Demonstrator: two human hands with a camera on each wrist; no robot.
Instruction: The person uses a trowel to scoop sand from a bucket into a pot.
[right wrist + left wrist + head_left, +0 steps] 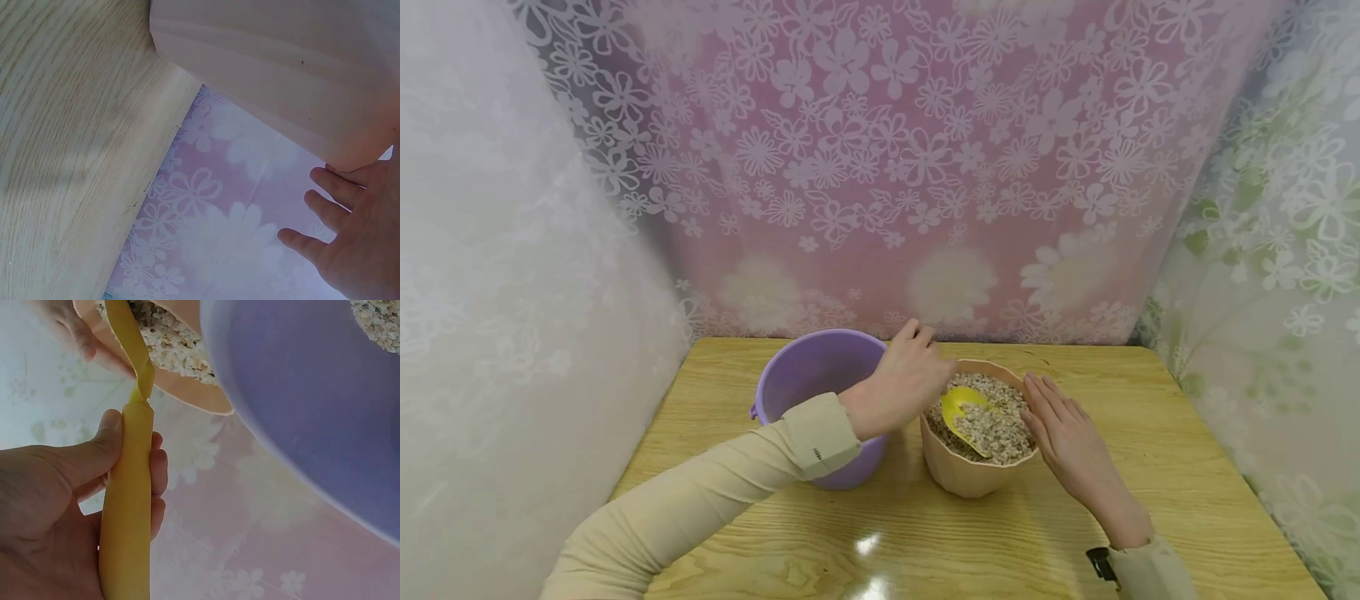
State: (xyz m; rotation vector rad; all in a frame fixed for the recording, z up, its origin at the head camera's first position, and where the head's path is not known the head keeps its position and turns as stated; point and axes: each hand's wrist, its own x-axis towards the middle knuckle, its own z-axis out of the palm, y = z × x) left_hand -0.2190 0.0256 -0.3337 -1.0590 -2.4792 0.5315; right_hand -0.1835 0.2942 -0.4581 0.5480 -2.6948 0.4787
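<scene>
My left hand (906, 379) grips the handle of a yellow scoop (128, 506), thumb on one side and fingers curled round the other. In the head view the scoop's bowl lies in a peach-coloured faceted pot (966, 479), on pale, coarse granular material (1007, 437) that nearly fills it. My right hand (1067, 437) rests against the pot's right rim with its fingers fairly straight. In the right wrist view, fingers (331, 209) show beside the pot's wall (269, 56).
To the pot's left stands a purple bucket (767, 392), partly behind the left wrist. Some similar granules (381, 322) lie inside it. Both containers stand on a wood-grain table (760, 542). A pink flowered curtain (880, 167) hangs behind, with pale sheets at both sides.
</scene>
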